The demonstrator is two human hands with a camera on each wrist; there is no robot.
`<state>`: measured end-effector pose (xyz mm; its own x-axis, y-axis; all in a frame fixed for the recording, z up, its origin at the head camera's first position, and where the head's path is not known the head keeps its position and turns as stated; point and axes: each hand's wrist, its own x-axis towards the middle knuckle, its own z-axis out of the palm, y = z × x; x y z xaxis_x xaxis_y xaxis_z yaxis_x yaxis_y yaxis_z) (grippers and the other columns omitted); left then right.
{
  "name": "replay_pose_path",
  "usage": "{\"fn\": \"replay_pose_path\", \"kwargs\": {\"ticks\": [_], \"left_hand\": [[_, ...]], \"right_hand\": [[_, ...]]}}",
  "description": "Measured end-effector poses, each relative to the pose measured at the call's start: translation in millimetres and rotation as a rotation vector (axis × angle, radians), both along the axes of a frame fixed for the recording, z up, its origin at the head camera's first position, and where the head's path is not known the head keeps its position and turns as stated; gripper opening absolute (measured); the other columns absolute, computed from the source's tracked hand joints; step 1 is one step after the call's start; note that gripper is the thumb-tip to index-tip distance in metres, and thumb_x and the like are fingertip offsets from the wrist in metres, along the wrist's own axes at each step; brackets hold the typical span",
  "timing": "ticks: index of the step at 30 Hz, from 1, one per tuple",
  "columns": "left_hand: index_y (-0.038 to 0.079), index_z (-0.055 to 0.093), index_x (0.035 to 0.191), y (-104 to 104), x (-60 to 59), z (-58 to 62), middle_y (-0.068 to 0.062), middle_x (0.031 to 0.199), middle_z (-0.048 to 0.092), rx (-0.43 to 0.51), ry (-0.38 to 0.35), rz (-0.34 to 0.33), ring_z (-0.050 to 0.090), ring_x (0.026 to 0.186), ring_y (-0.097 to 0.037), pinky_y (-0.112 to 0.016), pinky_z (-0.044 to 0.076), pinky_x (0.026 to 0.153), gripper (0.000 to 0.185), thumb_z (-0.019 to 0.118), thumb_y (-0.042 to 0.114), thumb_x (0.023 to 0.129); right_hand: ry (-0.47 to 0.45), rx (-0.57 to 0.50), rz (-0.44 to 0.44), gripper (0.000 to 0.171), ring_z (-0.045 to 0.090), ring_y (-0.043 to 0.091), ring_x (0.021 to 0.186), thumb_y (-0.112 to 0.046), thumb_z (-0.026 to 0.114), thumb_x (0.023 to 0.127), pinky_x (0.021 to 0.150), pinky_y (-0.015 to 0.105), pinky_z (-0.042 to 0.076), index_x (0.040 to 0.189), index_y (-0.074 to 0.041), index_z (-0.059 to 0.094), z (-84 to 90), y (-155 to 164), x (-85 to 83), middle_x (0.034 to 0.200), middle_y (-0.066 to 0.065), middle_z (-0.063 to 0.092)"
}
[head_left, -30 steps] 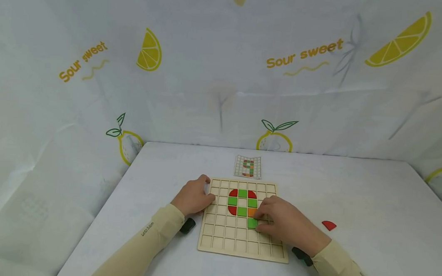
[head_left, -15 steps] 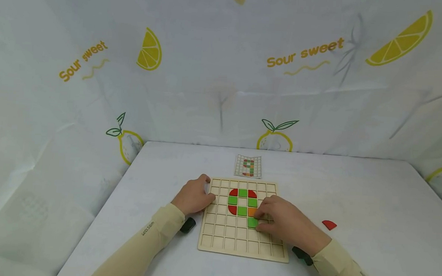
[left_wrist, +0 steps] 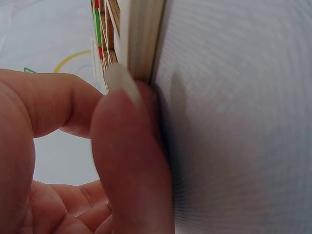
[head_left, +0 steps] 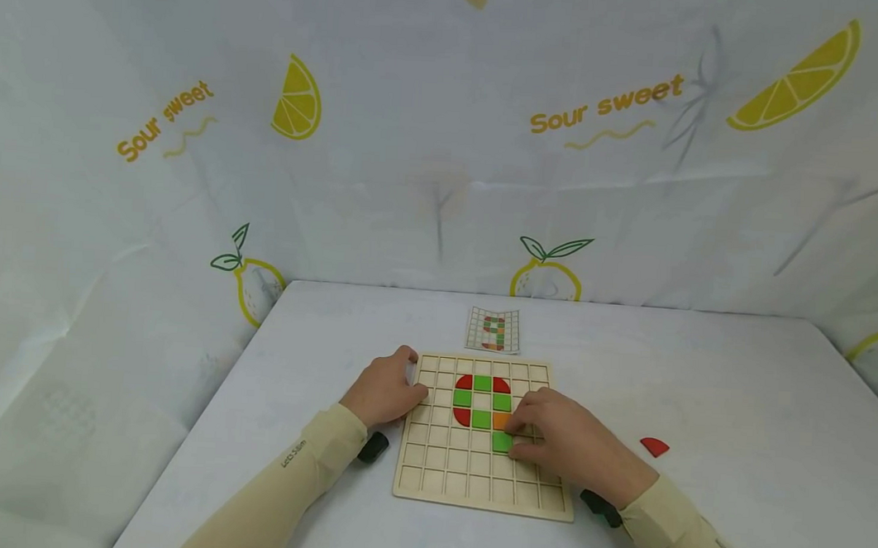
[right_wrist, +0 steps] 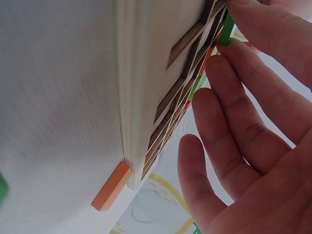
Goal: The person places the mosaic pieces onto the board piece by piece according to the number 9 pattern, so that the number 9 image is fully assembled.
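A wooden grid board (head_left: pixel 445 482) lies on the table. On its left edge my left hand (head_left: pixel 382 389) keeps hold, the thumb (left_wrist: pixel 129 141) against the board's side in the left wrist view. My right hand (head_left: pixel 560 438) pinches a green square tile (head_left: pixel 501 442) between thumb and index finger, over a cell below the orange tile (head_left: pixel 500 420). In the right wrist view this tile's edge (right_wrist: pixel 226 29) stands slightly tilted above the grid. A ring of green squares (head_left: pixel 482 384) and red quarter-round tiles (head_left: pixel 462 418) sits in the cells above.
Behind the board lies a card (head_left: pixel 492 331) printed with a coloured grid pattern. To the right rests a loose red quarter-round tile (head_left: pixel 654 447). An orange piece (right_wrist: pixel 111 186) lies beside the board in the right wrist view. White cloth printed with lemons hangs behind the table.
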<state>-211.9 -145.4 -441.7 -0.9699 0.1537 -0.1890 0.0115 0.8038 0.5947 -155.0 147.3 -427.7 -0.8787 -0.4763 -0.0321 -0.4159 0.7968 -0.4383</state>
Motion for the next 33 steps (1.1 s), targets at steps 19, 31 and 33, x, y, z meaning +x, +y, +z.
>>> {"fn": "replay_pose_path", "kwargs": {"ticks": [19, 31, 33], "left_hand": [[0.004, 0.052, 0.150, 0.2, 0.0, -0.2, -0.002, 0.063, 0.067, 0.003, 0.002, -0.006, 0.060, 0.048, -0.015, -0.029, 0.048, 0.052, 0.057, 0.065, 0.022, 0.098], [0.005, 0.052, 0.150, 2.1, 0.2, 0.5, -0.002, 0.065, 0.067, -0.015, 0.000, -0.005, 0.060, 0.051, -0.014, -0.029, 0.047, 0.053, 0.057, 0.064, 0.023, 0.098], [0.005, 0.052, 0.150, 0.6, 0.8, 0.8, -0.002, 0.065, 0.067, -0.015, -0.002, 0.003, 0.059, 0.050, -0.014, -0.029, 0.047, 0.053, 0.057, 0.064, 0.023, 0.097]], "right_hand": [[0.014, 0.008, -0.006, 0.020, 0.057, 0.002, 0.098, -0.029, 0.093, 0.085, 0.090, 0.030, 0.058, 0.103, -0.028, 0.084, -0.2, -0.9, 0.5, 0.099, -0.022, 0.067], [0.033, -0.019, -0.033, 0.019, 0.063, 0.010, 0.104, -0.029, 0.090, 0.088, 0.091, 0.036, 0.058, 0.106, -0.024, 0.084, 12.6, 24.5, 4.0, 0.104, -0.015, 0.071], [0.029, -0.017, -0.049, 0.019, 0.064, 0.011, 0.103, -0.028, 0.089, 0.088, 0.090, 0.037, 0.058, 0.105, -0.025, 0.084, 14.6, 33.3, 6.6, 0.103, -0.014, 0.071]]}}
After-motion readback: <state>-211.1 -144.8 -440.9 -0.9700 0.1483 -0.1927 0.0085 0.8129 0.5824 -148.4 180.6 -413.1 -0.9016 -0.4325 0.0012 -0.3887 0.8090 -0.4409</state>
